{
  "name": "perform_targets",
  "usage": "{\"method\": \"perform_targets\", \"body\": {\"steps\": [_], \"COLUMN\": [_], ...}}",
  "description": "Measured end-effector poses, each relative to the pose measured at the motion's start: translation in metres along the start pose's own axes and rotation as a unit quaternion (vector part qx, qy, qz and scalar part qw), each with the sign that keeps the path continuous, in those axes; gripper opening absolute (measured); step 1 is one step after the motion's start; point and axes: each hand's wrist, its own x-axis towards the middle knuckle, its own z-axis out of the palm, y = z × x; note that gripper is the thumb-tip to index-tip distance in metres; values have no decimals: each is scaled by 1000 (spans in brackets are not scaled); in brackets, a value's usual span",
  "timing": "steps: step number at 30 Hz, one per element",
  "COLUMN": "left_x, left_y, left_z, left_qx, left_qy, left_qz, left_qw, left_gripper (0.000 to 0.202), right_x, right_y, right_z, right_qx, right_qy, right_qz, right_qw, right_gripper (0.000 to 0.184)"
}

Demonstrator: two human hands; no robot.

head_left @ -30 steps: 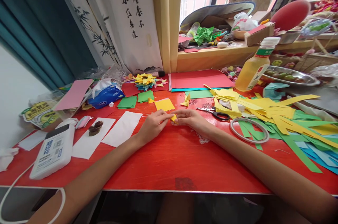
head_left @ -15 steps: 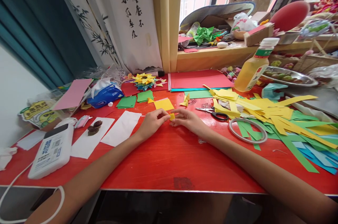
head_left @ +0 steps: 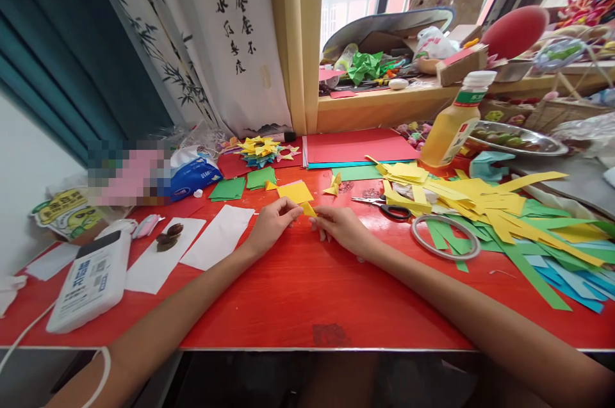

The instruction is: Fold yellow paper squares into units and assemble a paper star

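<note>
Between my hands, above the red table, is a small folded piece of yellow paper. My left hand pinches its left side between thumb and fingertips. My right hand has thumb and forefinger closed on its right edge, the other fingers curled below. Just beyond the fingers lies a stack of yellow paper squares, with a folded yellow piece standing to its right. Two piles of green squares sit further left.
Scissors, a tape roll and a heap of yellow strips lie to the right, below a juice bottle. On the left are white paper sheets, a white device with a cable and a tissue pack.
The yellow paper has turned and shows more of its surface between my fingers. My right hand has tilted, its fingers curling lower. The view has shifted slightly.
</note>
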Motion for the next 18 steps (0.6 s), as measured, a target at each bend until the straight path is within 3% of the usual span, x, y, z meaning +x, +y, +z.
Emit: {"method": "perform_targets", "body": {"steps": [10, 18], "left_x": [0, -2], "left_y": [-2, 0], "left_z": [-1, -1], "left_qx": [-10, 25], "left_qy": [-16, -20], "left_qz": [6, 31], "left_qw": [1000, 999], "left_gripper": [25, 24], "right_x": [2, 5], "right_y": [1, 2], "right_z": [-2, -4], "right_qx": [28, 121], "right_qy": [-24, -54], "right_qz": [8, 32], "right_qw": [999, 991], "right_gripper": [29, 28]}}
